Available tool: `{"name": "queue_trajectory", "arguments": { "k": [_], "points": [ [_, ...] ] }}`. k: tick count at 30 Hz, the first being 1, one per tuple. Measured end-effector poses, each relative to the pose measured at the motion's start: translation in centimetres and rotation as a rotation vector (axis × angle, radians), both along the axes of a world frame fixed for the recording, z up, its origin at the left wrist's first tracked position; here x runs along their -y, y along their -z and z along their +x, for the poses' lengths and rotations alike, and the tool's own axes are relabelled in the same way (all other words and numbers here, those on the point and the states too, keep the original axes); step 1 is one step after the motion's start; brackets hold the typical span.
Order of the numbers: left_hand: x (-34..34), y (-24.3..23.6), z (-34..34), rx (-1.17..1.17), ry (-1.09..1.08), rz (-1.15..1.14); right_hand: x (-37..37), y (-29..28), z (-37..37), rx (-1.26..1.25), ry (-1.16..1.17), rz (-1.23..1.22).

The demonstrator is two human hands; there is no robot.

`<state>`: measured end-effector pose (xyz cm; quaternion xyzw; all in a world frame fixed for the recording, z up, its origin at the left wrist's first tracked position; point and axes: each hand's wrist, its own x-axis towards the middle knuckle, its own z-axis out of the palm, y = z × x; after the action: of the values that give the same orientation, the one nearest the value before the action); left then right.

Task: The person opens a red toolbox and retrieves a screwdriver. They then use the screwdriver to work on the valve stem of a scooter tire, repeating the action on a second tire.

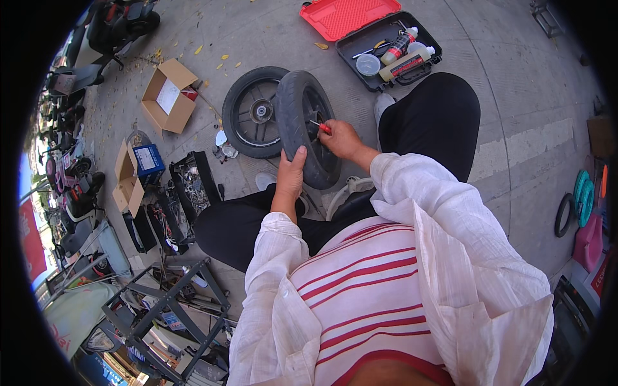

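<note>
A black wheel with a tyre point(293, 103) stands nearly upright between my legs. My left hand point(289, 177) grips its tread on the left, thumb on the rubber. My right hand point(341, 140) is at the right side, closed on a small red-handled tool point(325, 128); its thin metal shaft points toward the wheel's hub, and I cannot tell whether it touches. Just behind, a second wheel point(238, 122) lies flat on the concrete with its silver hub showing.
An open black case point(405, 77) with bottles and tools, red lid raised, lies beyond. Two cardboard boxes point(174, 116), a blue box point(148, 164) and cluttered trays point(193, 174) are left. A metal frame point(141, 321) is lower left, scooters point(119, 29) line the left, loose items point(586, 251) sit right.
</note>
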<state>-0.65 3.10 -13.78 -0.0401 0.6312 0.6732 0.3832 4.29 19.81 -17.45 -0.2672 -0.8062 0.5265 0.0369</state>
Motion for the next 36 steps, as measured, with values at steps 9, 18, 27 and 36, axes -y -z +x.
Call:
{"name": "queue_trajectory", "arguments": {
  "k": [9, 18, 27, 36],
  "points": [
    [0.08, 0.29, -0.06, -0.012, 0.006, 0.003, 0.09, -0.04, -0.09, 0.011, 0.048, 0.003],
    [0.04, 0.14, 0.02, -0.004, 0.004, -0.004, -0.22, -0.75, -0.05, 0.052, 0.078, -0.001],
    [0.09, 0.32, -0.02, -0.012, 0.007, -0.013, -0.17, -0.4, 0.07, 0.013, 0.049, -0.013],
    [0.21, 0.57, 0.0, -0.009, 0.002, -0.005, -0.14, -0.73, -0.01, 0.021, 0.054, -0.006]
  ]
}}
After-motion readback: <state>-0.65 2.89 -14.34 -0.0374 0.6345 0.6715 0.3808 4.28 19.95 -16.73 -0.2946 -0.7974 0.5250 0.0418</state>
